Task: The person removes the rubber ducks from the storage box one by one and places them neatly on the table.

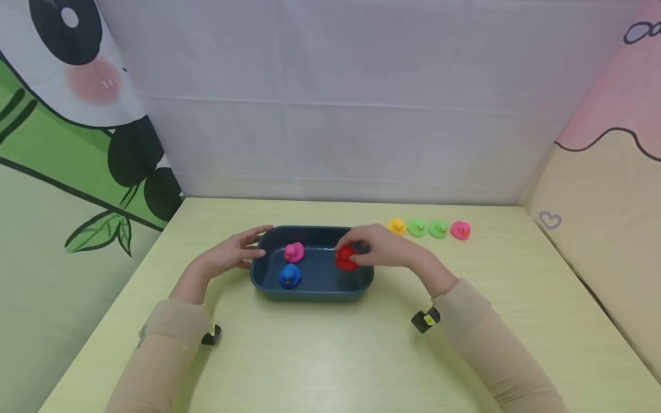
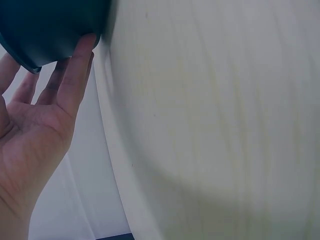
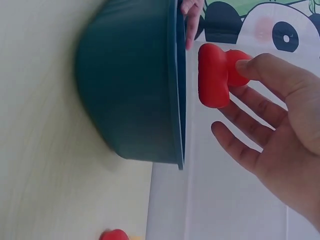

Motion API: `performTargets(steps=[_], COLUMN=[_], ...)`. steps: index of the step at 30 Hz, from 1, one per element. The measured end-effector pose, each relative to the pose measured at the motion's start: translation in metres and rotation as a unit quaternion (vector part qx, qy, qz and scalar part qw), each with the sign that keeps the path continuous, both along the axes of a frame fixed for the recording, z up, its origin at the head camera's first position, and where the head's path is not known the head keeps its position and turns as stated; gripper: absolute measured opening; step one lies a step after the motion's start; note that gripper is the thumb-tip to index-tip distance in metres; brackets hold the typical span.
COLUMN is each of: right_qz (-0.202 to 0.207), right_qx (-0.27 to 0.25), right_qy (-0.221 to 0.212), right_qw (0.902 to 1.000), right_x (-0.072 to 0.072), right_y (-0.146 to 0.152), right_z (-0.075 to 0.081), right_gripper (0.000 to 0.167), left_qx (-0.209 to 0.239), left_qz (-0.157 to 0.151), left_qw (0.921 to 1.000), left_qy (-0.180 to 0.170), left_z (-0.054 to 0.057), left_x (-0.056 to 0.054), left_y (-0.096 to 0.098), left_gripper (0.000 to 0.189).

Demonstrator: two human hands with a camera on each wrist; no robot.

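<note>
My right hand (image 1: 384,246) pinches a red rubber duck (image 1: 345,259) between thumb and fingers, over the right part of a dark blue-green plastic basin (image 1: 312,296). In the right wrist view the red duck (image 3: 214,75) is held just above the basin's rim (image 3: 175,100). A pink duck (image 1: 294,252) and a blue duck (image 1: 290,276) sit in the left part of the basin. My left hand (image 1: 232,252) rests against the basin's left end with its fingers spread. The left wrist view shows those fingers (image 2: 75,75) touching the basin wall (image 2: 55,30).
Behind and right of the basin, a row of ducks stands on the pale wooden table (image 1: 310,361): a yellow duck (image 1: 396,226), two green ducks (image 1: 438,229) and a pink one (image 1: 461,230). A white cloth (image 1: 335,115) hangs along the table's back edge.
</note>
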State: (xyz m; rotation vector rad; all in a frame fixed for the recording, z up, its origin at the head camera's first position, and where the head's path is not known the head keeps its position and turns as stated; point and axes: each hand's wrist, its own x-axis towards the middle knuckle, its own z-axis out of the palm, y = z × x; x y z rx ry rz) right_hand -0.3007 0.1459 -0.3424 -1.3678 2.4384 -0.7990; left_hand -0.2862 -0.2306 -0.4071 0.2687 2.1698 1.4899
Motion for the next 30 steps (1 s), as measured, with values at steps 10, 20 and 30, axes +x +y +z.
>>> performTargets(steps=[10,20,30], right_qz=[-0.020,-0.061,-0.076], right_qx=[-0.012,-0.006,-0.014], right_qy=[0.002,-0.024,0.007], right_qw=[0.9997,0.9978,0.9970], right_x=[0.000,-0.008,-0.023], right_y=[0.025,0.051,0.083], right_z=[0.011,0.016,0.019], right_gripper=[0.032,0.037,0.035], left_qx=[-0.007,-0.002,-0.012], left_qz=[0.000,0.002,0.015], left_qw=[1.0000,1.0000,0.9998], left_qy=[0.003,0.003,0.002], left_z=[-0.004,-0.001,0.001], left_x=[-0.002,-0.004,-0.006], left_y=[-0.001,0.003,0.009], left_gripper=[0.062,0.062,0.062])
